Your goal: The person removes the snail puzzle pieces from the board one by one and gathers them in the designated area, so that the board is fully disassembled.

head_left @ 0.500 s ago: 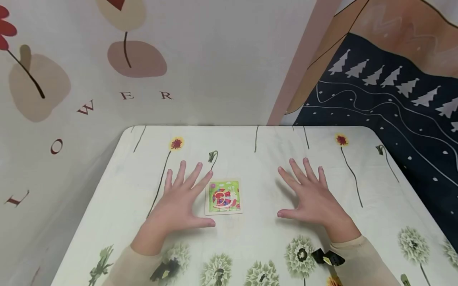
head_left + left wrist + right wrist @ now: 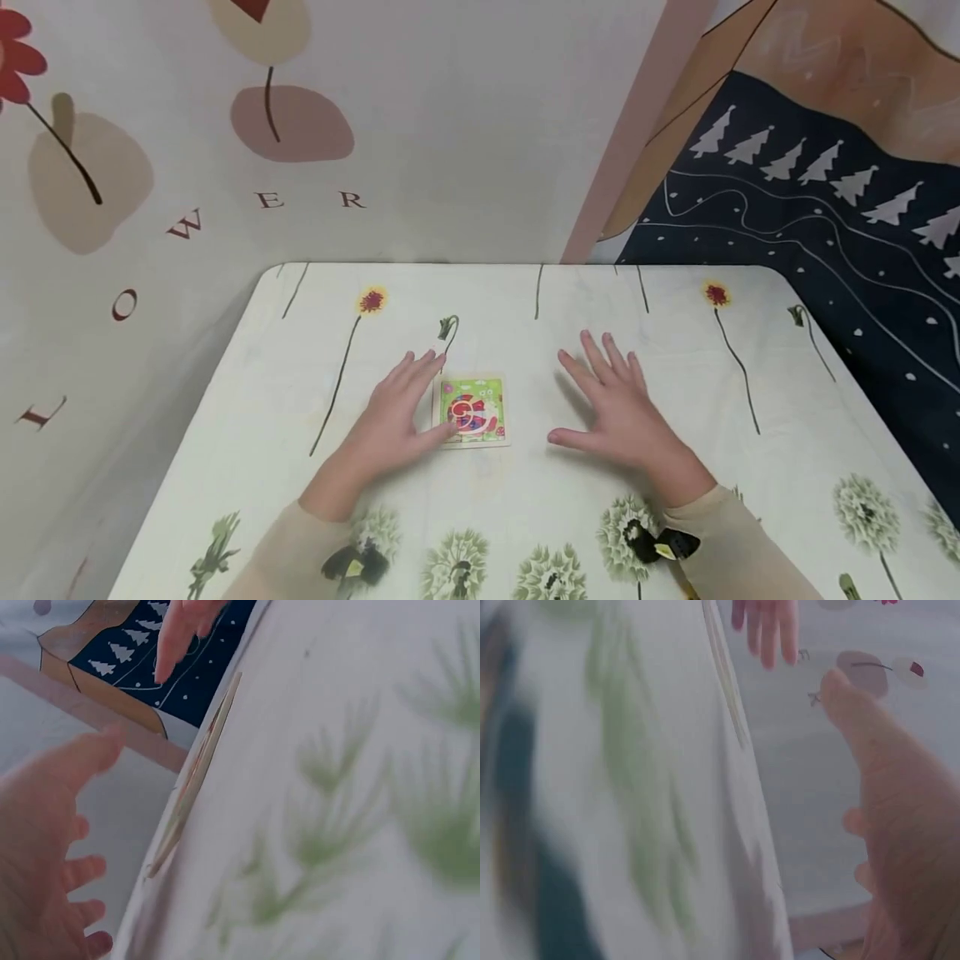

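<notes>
A small square picture puzzle (image 2: 480, 408) with a colourful snail on green lies flat on the table, left of the middle in the head view. My left hand (image 2: 393, 421) hovers at its left side, fingers extended and thumb over the near left part of the picture. Whether that thumb touches it, I cannot tell. My right hand (image 2: 618, 408) is to the right of the puzzle, fingers spread, holding nothing. In the left wrist view the puzzle (image 2: 196, 776) appears edge-on beside the left hand (image 2: 45, 847). The right wrist view shows the right thumb and palm (image 2: 907, 795).
A white flowered cloth covers the table (image 2: 525, 492). Behind it stands a pale wall hanging (image 2: 465, 150) with printed letters; a dark tree-patterned cloth (image 2: 787, 200) hangs at the right. Black bow-like pieces sit by both cuffs.
Both hands have moved inward, the left one rightwards to the puzzle's edge and the right one leftwards. The left fingers have drawn closer together. The puzzle has stayed in place.
</notes>
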`<state>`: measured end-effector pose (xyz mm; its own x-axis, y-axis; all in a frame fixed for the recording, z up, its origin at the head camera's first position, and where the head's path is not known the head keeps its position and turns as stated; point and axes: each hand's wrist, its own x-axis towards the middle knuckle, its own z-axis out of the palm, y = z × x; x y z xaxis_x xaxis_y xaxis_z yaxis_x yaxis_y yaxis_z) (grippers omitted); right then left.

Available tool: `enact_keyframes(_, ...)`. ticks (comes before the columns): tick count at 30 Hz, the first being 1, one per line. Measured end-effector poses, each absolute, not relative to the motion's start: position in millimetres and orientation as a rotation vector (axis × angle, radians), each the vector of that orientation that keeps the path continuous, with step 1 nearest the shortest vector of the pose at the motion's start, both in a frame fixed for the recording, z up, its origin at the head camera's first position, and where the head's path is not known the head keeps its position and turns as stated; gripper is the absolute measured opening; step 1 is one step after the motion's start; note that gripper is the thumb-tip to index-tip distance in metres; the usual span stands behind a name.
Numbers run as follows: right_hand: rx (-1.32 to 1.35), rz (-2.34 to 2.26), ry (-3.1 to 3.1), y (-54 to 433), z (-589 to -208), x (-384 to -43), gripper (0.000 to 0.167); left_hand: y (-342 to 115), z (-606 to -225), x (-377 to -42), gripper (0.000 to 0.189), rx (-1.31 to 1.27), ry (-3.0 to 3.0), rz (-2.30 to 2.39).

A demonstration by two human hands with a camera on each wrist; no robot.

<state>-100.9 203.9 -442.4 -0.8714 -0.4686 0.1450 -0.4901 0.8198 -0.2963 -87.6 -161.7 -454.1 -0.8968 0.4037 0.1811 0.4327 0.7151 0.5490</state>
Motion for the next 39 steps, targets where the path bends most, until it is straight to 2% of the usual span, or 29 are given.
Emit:
enact_keyframes(5,0.742,0.762,-2.869,165.4,-455.0,-113.0,0.089,-164.3,-467.3,-94.1,0.087,-0.68,-2.848,-0.983)
enact_keyframes(10,0.698,0.98,-2.77,129.8,-467.8,-121.9,0.06,-165.1,-479.2,-98.7,0.099,-0.744,-2.868,-0.871)
enact_keyframes(18,0.738,1.026,-2.774,94.0,-474.7,-127.7,0.037,-160.8,-486.0,-98.4,0.115,-0.743,-2.904,-0.808)
enact_keyframes(27,0.801,0.898,-2.81,68.2,-473.2,-132.2,0.031,-162.5,-482.4,-102.0,0.121,-0.738,-2.931,-0.698)
enact_keyframes(39,0.707,0.834,-2.926,45.9,-466.9,-123.9,0.026,-169.7,-481.2,-100.4,0.12,-0.717,-2.937,-0.691)
